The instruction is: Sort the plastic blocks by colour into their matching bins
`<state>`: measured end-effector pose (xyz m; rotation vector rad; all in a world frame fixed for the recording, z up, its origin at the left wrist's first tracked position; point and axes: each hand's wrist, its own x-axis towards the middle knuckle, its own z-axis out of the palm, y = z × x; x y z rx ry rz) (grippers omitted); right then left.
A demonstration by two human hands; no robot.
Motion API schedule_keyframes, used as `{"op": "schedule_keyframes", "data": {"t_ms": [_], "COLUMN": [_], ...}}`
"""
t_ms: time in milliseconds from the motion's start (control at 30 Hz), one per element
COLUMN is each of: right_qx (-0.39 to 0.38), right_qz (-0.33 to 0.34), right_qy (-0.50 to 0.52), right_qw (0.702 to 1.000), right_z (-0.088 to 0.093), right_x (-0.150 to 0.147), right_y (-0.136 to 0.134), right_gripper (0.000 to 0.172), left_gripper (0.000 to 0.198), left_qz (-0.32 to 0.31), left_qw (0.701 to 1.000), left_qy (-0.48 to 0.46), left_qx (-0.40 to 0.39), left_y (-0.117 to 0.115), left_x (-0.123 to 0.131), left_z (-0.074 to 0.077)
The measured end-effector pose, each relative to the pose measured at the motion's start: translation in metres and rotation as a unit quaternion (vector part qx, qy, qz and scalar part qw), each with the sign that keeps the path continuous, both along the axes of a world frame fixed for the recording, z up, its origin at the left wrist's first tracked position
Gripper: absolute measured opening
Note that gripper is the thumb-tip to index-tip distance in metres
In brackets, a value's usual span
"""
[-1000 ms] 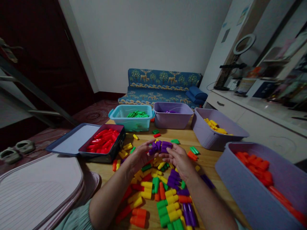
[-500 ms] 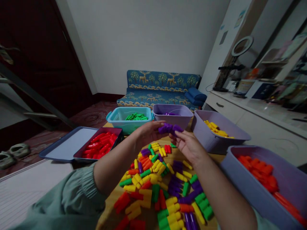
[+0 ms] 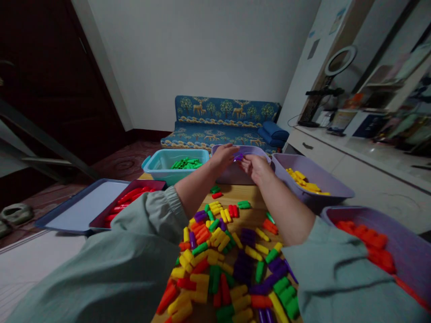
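Observation:
Both hands reach over the near rim of the middle lilac bin [image 3: 232, 172]. My left hand [image 3: 225, 157] comes in from the left with its fingers stretched out and apart. My right hand [image 3: 256, 167] faces it from the right, its fingers loosely spread. Between the fingertips shows a bit of bright purple plastic [image 3: 239, 157]; whether it touches the fingers or lies in the bin is unclear. Below the forearms, a heap of plastic building pieces [image 3: 218, 240] in yellow, green, red, orange and purple covers much of the wooden table [image 3: 247, 195].
A turquoise bin [image 3: 168, 176] of green pieces stands left of the middle one. At right are a lilac bin [image 3: 313, 172] with yellow pieces and another [image 3: 414, 251] with orange-red ones. An open-lidded box [image 3: 96, 220] holds red pieces at left. Behind is a patterned sofa [image 3: 215, 130].
Both hands have moved forward from above the table to the middle bin. The purple building pieces they held are no longer plainly seen in them. The view has shifted slightly.

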<state>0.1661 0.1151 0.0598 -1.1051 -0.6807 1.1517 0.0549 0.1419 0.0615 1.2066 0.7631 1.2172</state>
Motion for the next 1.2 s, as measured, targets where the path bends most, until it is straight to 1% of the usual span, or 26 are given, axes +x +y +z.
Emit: {"op": "schedule_keyframes", "data": {"t_ms": [67, 100, 133, 167, 200, 233, 267, 300, 333, 367, 400, 500, 567, 633, 700, 733, 800, 867, 933, 1000, 1067, 1133, 1200], "right_qx": [0.022, 0.042, 0.058, 0.064, 0.072, 0.071, 0.065, 0.059, 0.052, 0.048, 0.046, 0.044, 0.034, 0.020, 0.003, -0.005, -0.022, -0.029, -0.019, -0.003, 0.013, 0.033, 0.054], "right_qz": [0.000, 0.017, 0.026, 0.033, 0.032, 0.035, 0.048, 0.064, 0.083, 0.104, 0.122, 0.151, 0.146, 0.128, 0.112, 0.106, 0.096, 0.085, 0.085, 0.096, 0.110, 0.119, 0.121], "right_qy": [-0.040, -0.095, -0.153, -0.215, -0.283, -0.362, -0.443, -0.511, -0.560, -0.596, -0.620, -0.663, -0.694, -0.719, -0.734, -0.733, -0.715, -0.678, -0.618, -0.542, -0.468, -0.419, -0.402], "right_qw": [0.999, 0.994, 0.986, 0.974, 0.956, 0.929, 0.893, 0.855, 0.823, 0.795, 0.773, 0.732, 0.704, 0.683, 0.669, 0.672, 0.692, 0.729, 0.782, 0.835, 0.876, 0.900, 0.906], "right_z": [-0.026, -0.039, -0.052, -0.065, -0.076, -0.086, -0.095, -0.102, -0.107, -0.112, -0.115, -0.118, -0.118, -0.116, -0.114, -0.113, -0.112, -0.111, -0.111, -0.111, -0.111, -0.112, -0.114], "right_x": [0.004, 0.007, 0.011, 0.015, 0.020, 0.024, 0.027, 0.029, 0.031, 0.031, 0.030, 0.025, 0.022, 0.020, 0.020, 0.021, 0.022, 0.021, 0.018, 0.011, 0.003, -0.004, -0.011], "right_y": [-0.020, -0.029, -0.038, -0.045, -0.051, -0.055, -0.059, -0.062, -0.064, -0.067, -0.069, -0.079, -0.086, -0.092, -0.096, -0.098, -0.101, -0.105, -0.109, -0.114, -0.118, -0.121, -0.123], "right_gripper": [0.024, 0.023, 0.021, 0.019, 0.019, 0.021, 0.026, 0.032, 0.039, 0.044, 0.048, 0.048, 0.043, 0.039, 0.035, 0.035, 0.035, 0.035, 0.033, 0.031, 0.029, 0.029, 0.030], "left_gripper": [0.034, 0.030, 0.026, 0.025, 0.026, 0.029, 0.034, 0.037, 0.037, 0.035, 0.031, 0.024, 0.026, 0.030, 0.033, 0.034, 0.035, 0.035, 0.033, 0.032, 0.033, 0.033, 0.030], "left_qz": [0.001, 0.003, 0.010, 0.010, 0.012, 0.014, 0.019, 0.020, 0.022, 0.023, 0.023, 0.029, 0.033, 0.034, 0.036, 0.038, 0.049, 0.062, 0.067, 0.067, 0.071, 0.085, 0.101], "left_qw": [0.998, 0.986, 0.964, 0.934, 0.903, 0.873, 0.848, 0.830, 0.820, 0.814, 0.812, 0.807, 0.802, 0.800, 0.800, 0.800, 0.802, 0.811, 0.823, 0.835, 0.841, 0.841, 0.829], "left_qy": [0.068, 0.162, 0.257, 0.338, 0.402, 0.453, 0.491, 0.518, 0.533, 0.542, 0.546, 0.556, 0.563, 0.568, 0.570, 0.568, 0.562, 0.548, 0.532, 0.521, 0.513, 0.509, 0.522], "left_qx": [0.004, 0.035, 0.073, 0.113, 0.152, 0.182, 0.200, 0.208, 0.208, 0.206, 0.203, 0.200, 0.196, 0.190, 0.187, 0.188, 0.195, 0.198, 0.184, 0.166, 0.157, 0.162, 0.173], "left_y": [-0.015, -0.022, -0.028, -0.032, -0.035, -0.037, -0.038, -0.038, -0.038, -0.037, -0.037, -0.038, -0.041, -0.046, -0.053, -0.057, -0.067, -0.081, -0.097, -0.112, -0.124, -0.131, -0.135], "left_x": [-0.012, -0.018, -0.024, -0.030, -0.035, -0.039, -0.042, -0.044, -0.045, -0.046, -0.046, -0.046, -0.049, -0.054, -0.061, -0.064, -0.071, -0.078, -0.084, -0.091, -0.096, -0.101, -0.104], "left_z": [-0.026, -0.040, -0.053, -0.066, -0.078, -0.088, -0.098, -0.105, -0.111, -0.116, -0.119, -0.122, -0.121, -0.118, -0.114, -0.111, -0.104, -0.097, -0.093, -0.094, -0.098, -0.103, -0.107]}}
